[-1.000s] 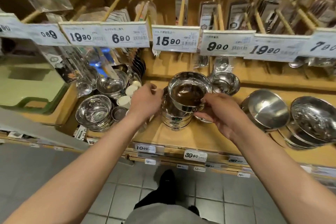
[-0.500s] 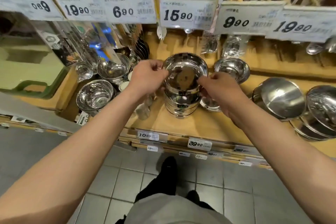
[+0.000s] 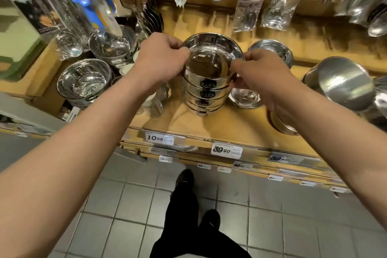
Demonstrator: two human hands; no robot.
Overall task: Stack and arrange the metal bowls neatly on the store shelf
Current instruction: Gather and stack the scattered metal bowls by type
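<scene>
Both of your hands have come closer to the stack of bowls [image 3: 206, 90] since a half second ago, and the top bowl [image 3: 211, 56], which sat a little tilted over the others, now sits lower in the stack and almost level. The view has also dropped, so the price cards above are gone from sight.

The stack stands on the wooden shelf [image 3: 230, 128], in its middle part, some way back from the front edge. To the right of the stack, nearly touching its base, lies a small shallow bowl [image 3: 246, 98]; behind the stack on the right stands another bowl [image 3: 272, 50]; to the left of it, well apart, two more bowls [image 3: 83, 81] rest one behind the other.

What could go wrong, in my judgement: the stack is tall and narrow, and the steel is smooth. If you press one side harder than the other, the top bowl may jam crooked, or the whole stack may lean and slide toward the shallow bowl. Fingers under the rim can also be pinched when the bowl seats.

Your left hand [image 3: 161, 56] is curled and pinches the left rim of the top bowl — knuckles up, wrist straight. Your right hand [image 3: 257, 71] grips the right side, thumb at the rim and fingers wrapped lower, around the upper bowls.
</scene>
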